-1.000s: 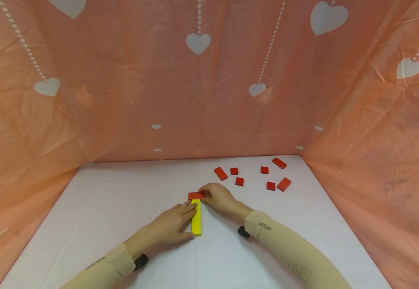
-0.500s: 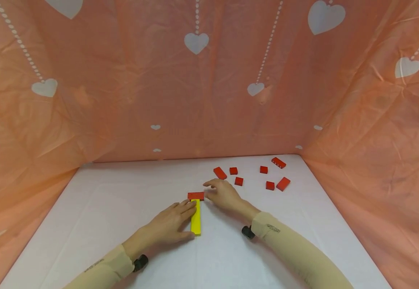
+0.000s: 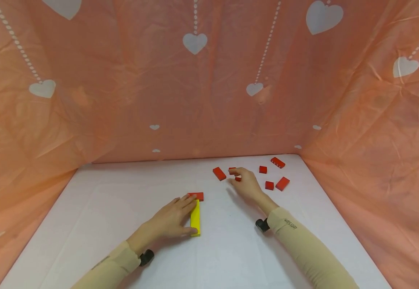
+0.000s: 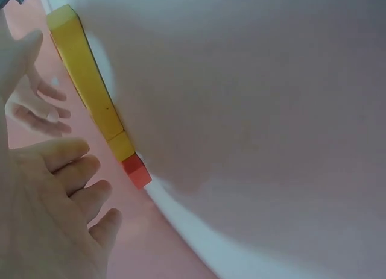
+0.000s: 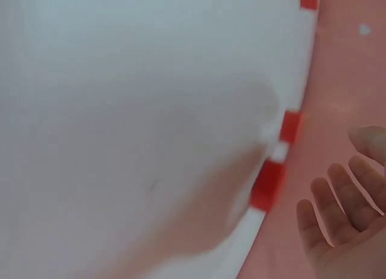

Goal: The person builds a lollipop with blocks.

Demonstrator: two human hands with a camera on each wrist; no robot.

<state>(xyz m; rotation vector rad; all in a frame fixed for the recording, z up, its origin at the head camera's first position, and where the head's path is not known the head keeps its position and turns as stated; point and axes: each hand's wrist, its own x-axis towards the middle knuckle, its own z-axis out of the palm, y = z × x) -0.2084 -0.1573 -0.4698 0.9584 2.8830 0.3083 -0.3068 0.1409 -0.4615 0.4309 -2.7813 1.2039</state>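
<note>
My left hand lies along the left side of a long yellow block, fingers straight, fingertips at its far end and thumb at its near end. Across that far end lies a red rectangular block, partly under the fingertips in the head view. The left wrist view shows a seam across the yellow strip near its red end. Loosely bent and holding nothing, my right hand hovers by two small red cubes, one partly visible, the other mostly covered by the hand.
Left of the right hand lies a red rectangular block. Farther right are two red cubes and two more red rectangular blocks, the back one with white dots. Pink cloth with white hearts encloses the white table.
My right hand has let go of the red block at the yellow block's end and moved right and away from me to the red cubes. The left hand has shifted slightly over the yellow block.
</note>
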